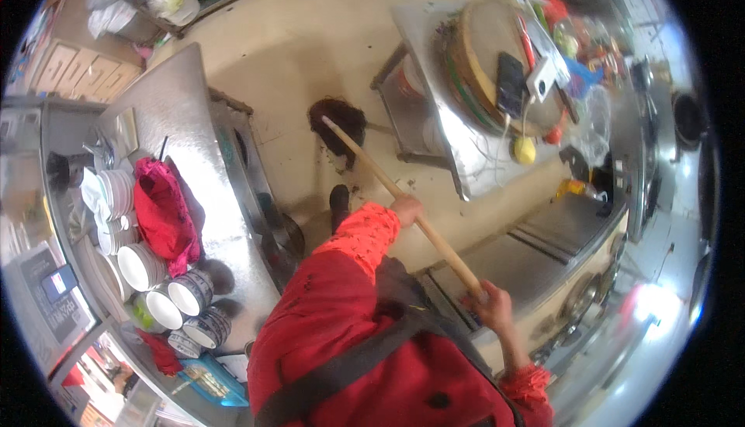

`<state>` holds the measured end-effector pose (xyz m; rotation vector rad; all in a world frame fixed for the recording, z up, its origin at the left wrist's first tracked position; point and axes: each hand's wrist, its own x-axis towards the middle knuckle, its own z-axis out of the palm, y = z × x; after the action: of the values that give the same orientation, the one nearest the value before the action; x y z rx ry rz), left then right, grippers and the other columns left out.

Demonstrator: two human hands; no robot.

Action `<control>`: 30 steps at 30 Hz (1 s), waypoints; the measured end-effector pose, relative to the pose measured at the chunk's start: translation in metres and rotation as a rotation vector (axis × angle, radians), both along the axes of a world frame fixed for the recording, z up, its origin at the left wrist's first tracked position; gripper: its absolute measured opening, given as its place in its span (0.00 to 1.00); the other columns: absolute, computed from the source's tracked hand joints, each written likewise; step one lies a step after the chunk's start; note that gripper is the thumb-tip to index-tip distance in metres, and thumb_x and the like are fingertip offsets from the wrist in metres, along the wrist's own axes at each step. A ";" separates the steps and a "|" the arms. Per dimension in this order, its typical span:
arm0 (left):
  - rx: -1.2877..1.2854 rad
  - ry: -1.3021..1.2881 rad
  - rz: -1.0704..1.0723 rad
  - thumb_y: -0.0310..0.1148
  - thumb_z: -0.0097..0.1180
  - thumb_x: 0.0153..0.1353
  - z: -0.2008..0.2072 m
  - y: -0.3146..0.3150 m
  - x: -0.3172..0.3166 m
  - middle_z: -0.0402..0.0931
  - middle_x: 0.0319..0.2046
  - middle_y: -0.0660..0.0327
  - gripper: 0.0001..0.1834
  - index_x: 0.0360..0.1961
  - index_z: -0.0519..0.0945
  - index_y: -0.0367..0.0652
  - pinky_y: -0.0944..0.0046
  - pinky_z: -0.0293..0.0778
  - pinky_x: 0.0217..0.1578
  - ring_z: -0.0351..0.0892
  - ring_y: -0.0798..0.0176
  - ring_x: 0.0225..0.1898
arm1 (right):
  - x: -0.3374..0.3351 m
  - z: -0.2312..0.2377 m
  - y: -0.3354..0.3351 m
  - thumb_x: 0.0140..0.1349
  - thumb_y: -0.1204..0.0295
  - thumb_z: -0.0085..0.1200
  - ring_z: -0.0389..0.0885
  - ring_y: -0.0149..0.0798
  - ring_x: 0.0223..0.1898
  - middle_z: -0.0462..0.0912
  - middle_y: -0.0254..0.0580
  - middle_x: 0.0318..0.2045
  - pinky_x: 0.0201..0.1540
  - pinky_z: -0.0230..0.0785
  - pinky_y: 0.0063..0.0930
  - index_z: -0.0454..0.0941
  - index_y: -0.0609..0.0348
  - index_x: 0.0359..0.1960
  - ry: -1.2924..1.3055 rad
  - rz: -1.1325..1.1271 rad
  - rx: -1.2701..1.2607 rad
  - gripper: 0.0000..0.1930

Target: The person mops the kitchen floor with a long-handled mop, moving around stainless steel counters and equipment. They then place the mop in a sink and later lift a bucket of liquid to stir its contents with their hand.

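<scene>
A mop with a long pale wooden handle (448,255) slants across the middle of the view. Its dark, shaggy head (339,123) lies spread on the tan floor, between two metal tables. My left hand (407,210) is wrapped round the handle partway down. Higher up, close to the handle's top end, my right hand (493,307) grips it too. Both arms wear red sleeves with brighter orange-red cuffs. One dark shoe (339,199) shows below my left forearm.
The left steel table (174,105) carries stacked bowls (142,266), a red cloth (164,214) and a blue tray (213,380). On the right table (466,159) rest a round chopping board (489,31), a phone (510,84) and a yellow object (524,150). A metal counter (528,264) runs along my right.
</scene>
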<state>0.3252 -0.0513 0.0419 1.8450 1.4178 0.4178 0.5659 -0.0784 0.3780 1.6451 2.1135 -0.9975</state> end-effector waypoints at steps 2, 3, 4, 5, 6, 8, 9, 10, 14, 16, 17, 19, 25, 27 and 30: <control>-0.112 0.107 0.109 0.27 0.61 0.41 0.002 0.017 -0.055 0.77 0.35 0.52 0.09 0.27 0.80 0.42 0.52 0.72 0.45 0.75 0.48 0.43 | -0.054 -0.006 0.025 0.45 0.79 0.53 0.78 0.61 0.34 0.79 0.58 0.30 0.34 0.71 0.45 0.75 0.58 0.46 0.018 0.143 0.052 0.21; -0.043 0.115 0.158 0.27 0.61 0.41 0.003 0.019 -0.085 0.77 0.36 0.53 0.10 0.29 0.80 0.42 0.53 0.72 0.45 0.75 0.48 0.44 | -0.079 -0.010 0.033 0.45 0.79 0.53 0.78 0.61 0.33 0.78 0.59 0.31 0.34 0.71 0.46 0.74 0.58 0.47 0.075 0.209 0.099 0.22; 0.047 0.123 0.212 0.27 0.61 0.42 0.003 0.018 -0.110 0.77 0.37 0.53 0.11 0.30 0.79 0.41 0.54 0.72 0.45 0.74 0.48 0.45 | -0.101 -0.014 0.039 0.44 0.80 0.52 0.77 0.62 0.33 0.78 0.59 0.31 0.34 0.71 0.48 0.73 0.58 0.48 0.133 0.272 0.145 0.24; 0.061 0.103 0.275 0.26 0.62 0.41 0.003 0.015 -0.131 0.76 0.37 0.53 0.11 0.30 0.79 0.41 0.55 0.72 0.45 0.73 0.48 0.46 | -0.120 -0.018 0.042 0.44 0.80 0.52 0.77 0.62 0.33 0.77 0.59 0.31 0.34 0.71 0.48 0.72 0.60 0.49 0.151 0.333 0.144 0.25; 0.077 0.084 0.334 0.26 0.62 0.40 0.002 0.011 -0.150 0.76 0.37 0.53 0.12 0.30 0.78 0.41 0.55 0.72 0.45 0.73 0.48 0.46 | -0.137 -0.022 0.045 0.43 0.80 0.52 0.77 0.62 0.32 0.77 0.59 0.31 0.33 0.71 0.48 0.71 0.61 0.51 0.169 0.391 0.144 0.27; 0.186 0.028 0.480 0.25 0.62 0.39 0.001 0.000 -0.172 0.76 0.36 0.53 0.13 0.30 0.77 0.41 0.55 0.71 0.45 0.72 0.47 0.46 | -0.160 -0.025 0.048 0.42 0.81 0.52 0.77 0.62 0.31 0.76 0.59 0.32 0.33 0.71 0.48 0.69 0.64 0.52 0.186 0.510 0.157 0.29; 0.278 -0.010 0.569 0.24 0.62 0.38 0.000 -0.006 -0.178 0.75 0.35 0.53 0.13 0.30 0.77 0.41 0.55 0.71 0.44 0.72 0.47 0.45 | -0.167 -0.026 0.049 0.41 0.82 0.52 0.77 0.62 0.30 0.76 0.59 0.32 0.32 0.72 0.48 0.68 0.65 0.52 0.183 0.574 0.166 0.29; 0.309 -0.042 0.636 0.23 0.62 0.37 -0.001 -0.012 -0.180 0.75 0.35 0.53 0.14 0.29 0.76 0.41 0.55 0.70 0.44 0.72 0.46 0.45 | -0.172 -0.027 0.051 0.41 0.82 0.52 0.77 0.62 0.30 0.76 0.59 0.32 0.32 0.72 0.48 0.67 0.67 0.53 0.181 0.641 0.175 0.30; 0.438 0.006 0.806 0.25 0.56 0.42 0.000 -0.028 -0.161 0.74 0.34 0.52 0.09 0.29 0.74 0.41 0.55 0.68 0.45 0.72 0.46 0.43 | -0.161 -0.019 0.064 0.41 0.82 0.54 0.78 0.60 0.29 0.75 0.60 0.34 0.30 0.72 0.47 0.64 0.72 0.53 0.138 0.825 0.179 0.32; 0.325 0.105 0.806 0.25 0.55 0.44 0.001 -0.032 -0.135 0.75 0.34 0.53 0.09 0.29 0.75 0.41 0.54 0.67 0.47 0.72 0.47 0.43 | -0.139 -0.015 0.074 0.41 0.81 0.56 0.79 0.59 0.29 0.75 0.59 0.35 0.30 0.73 0.46 0.62 0.72 0.55 0.093 0.908 0.117 0.34; 0.232 0.151 0.802 0.26 0.54 0.44 0.002 -0.034 -0.116 0.75 0.34 0.53 0.08 0.30 0.75 0.41 0.54 0.66 0.48 0.72 0.47 0.43 | -0.122 -0.014 0.080 0.41 0.80 0.56 0.79 0.58 0.29 0.75 0.59 0.35 0.29 0.73 0.46 0.60 0.73 0.56 0.093 0.960 0.108 0.35; 0.272 0.137 0.812 0.26 0.55 0.44 0.004 -0.037 -0.071 0.75 0.35 0.53 0.09 0.30 0.75 0.41 0.54 0.65 0.49 0.72 0.47 0.44 | -0.079 -0.011 0.096 0.41 0.79 0.56 0.79 0.57 0.29 0.75 0.58 0.34 0.30 0.73 0.45 0.59 0.73 0.56 0.129 1.044 0.131 0.36; 0.230 0.125 1.009 0.25 0.59 0.41 0.021 0.007 0.127 0.74 0.34 0.53 0.11 0.29 0.75 0.40 0.54 0.64 0.48 0.72 0.49 0.44 | 0.087 -0.006 0.185 0.42 0.77 0.57 0.80 0.49 0.28 0.75 0.53 0.32 0.28 0.73 0.38 0.61 0.72 0.57 -0.077 1.395 0.273 0.36; 0.211 0.084 1.040 0.26 0.60 0.40 0.035 0.035 0.188 0.74 0.34 0.52 0.11 0.29 0.75 0.39 0.52 0.64 0.48 0.71 0.49 0.44 | 0.137 0.020 0.216 0.41 0.79 0.56 0.80 0.48 0.26 0.76 0.51 0.32 0.27 0.73 0.38 0.63 0.71 0.56 -0.069 1.383 0.260 0.34; 0.129 0.068 1.001 0.27 0.61 0.40 0.071 0.063 0.270 0.74 0.34 0.51 0.12 0.29 0.74 0.38 0.51 0.64 0.48 0.72 0.47 0.44 | 0.193 0.085 0.245 0.41 0.79 0.56 0.80 0.48 0.25 0.76 0.49 0.31 0.27 0.72 0.37 0.66 0.69 0.53 -0.125 1.407 0.273 0.31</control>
<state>0.5955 0.0114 0.1129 1.1079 2.3437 0.9422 0.7585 0.1668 0.4627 -0.0154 2.5304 -0.1189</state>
